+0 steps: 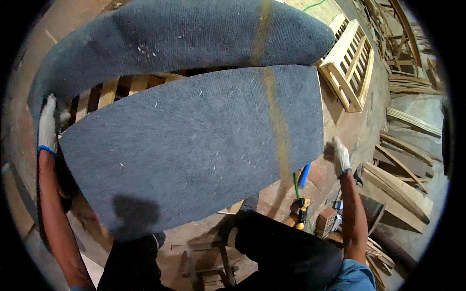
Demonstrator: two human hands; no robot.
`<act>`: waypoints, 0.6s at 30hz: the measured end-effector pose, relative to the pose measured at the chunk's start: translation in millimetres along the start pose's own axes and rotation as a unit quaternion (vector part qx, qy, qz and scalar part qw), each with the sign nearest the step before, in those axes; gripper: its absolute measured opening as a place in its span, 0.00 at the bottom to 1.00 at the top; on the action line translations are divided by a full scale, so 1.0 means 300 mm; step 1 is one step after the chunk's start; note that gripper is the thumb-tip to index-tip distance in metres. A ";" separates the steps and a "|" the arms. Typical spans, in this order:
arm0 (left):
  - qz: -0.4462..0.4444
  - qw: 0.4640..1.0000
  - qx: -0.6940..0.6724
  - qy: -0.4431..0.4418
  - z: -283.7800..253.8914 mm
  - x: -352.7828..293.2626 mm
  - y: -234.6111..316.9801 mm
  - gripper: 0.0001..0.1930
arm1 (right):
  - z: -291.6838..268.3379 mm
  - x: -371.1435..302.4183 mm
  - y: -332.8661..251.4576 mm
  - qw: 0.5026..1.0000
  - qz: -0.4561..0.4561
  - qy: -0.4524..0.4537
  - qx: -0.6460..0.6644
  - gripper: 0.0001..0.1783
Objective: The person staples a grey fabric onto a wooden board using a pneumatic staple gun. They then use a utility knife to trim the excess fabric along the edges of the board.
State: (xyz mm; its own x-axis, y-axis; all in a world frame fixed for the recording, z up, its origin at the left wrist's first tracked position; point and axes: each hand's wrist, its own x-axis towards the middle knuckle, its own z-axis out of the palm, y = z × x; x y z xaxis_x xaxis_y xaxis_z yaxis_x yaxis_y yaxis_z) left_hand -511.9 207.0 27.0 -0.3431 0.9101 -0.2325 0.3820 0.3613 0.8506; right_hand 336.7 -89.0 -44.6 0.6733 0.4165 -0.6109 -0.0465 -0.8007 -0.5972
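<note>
A wide grey carpet piece, crossed by a yellowish-brown stripe, lies flat in front of me. Beyond it is more grey carpet, folded over in a thick bulging roll with the same stripe. My left hand, in a white knit glove with a blue cuff, is closed at the left end of the rolled carpet; its fingertips are partly hidden. Just off the flat piece's right edge hovers my right hand, gloved alike, slightly blurred, fingers loosely apart and nothing seen in them.
Wooden slats show between the two carpets. A slatted wooden frame stands at the far right. Near my right knee are a yellow-and-black tool, a green hose and a brick. Wood offcuts litter the right side.
</note>
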 end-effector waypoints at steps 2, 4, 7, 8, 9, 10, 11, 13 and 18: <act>-0.107 0.988 -0.084 -0.072 0.048 -0.085 -0.030 0.36 | 0.044 -0.069 -0.132 1.000 -0.020 -0.017 -0.007 0.32; -0.099 0.980 -0.142 -0.095 0.095 -0.191 -0.027 0.37 | 0.019 -0.005 -0.183 0.999 -0.021 -0.046 -0.002 0.36; -0.123 0.983 -0.123 -0.062 0.029 -0.218 -0.087 0.34 | 0.072 0.109 -0.172 0.998 -0.010 -0.065 0.025 0.39; -0.156 0.970 -0.162 -0.087 0.033 -0.217 -0.077 0.33 | 0.120 0.093 -0.185 0.998 0.005 -0.054 0.045 0.39; -0.191 0.954 -0.202 -0.114 0.052 -0.234 -0.056 0.32 | 0.178 0.054 -0.193 0.995 -0.035 -0.030 0.091 0.40; -0.181 0.955 -0.213 -0.104 0.078 -0.261 -0.039 0.32 | 0.233 0.015 -0.214 0.988 -0.080 -0.009 0.132 0.40; -0.171 0.955 -0.223 -0.095 0.111 -0.295 -0.024 0.31 | 0.233 0.006 -0.214 0.989 -0.074 -0.002 0.132 0.40; -0.157 0.957 -0.242 -0.033 0.170 -0.394 0.045 0.33 | 0.242 0.030 -0.158 0.989 -0.051 -0.002 0.140 0.39; -0.101 0.953 -0.281 0.046 0.157 -0.511 0.097 0.31 | 0.162 -0.094 -0.086 0.961 -0.026 -0.089 0.259 0.43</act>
State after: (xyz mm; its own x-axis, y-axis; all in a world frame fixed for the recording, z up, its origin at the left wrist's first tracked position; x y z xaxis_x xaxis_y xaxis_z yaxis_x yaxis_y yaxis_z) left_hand -407.8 87.5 65.1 -0.4450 0.8027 -0.3972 -0.2099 0.3377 0.9176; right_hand 283.1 -59.3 -37.2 0.5506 0.5544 -0.6240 -0.4081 -0.4733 -0.7807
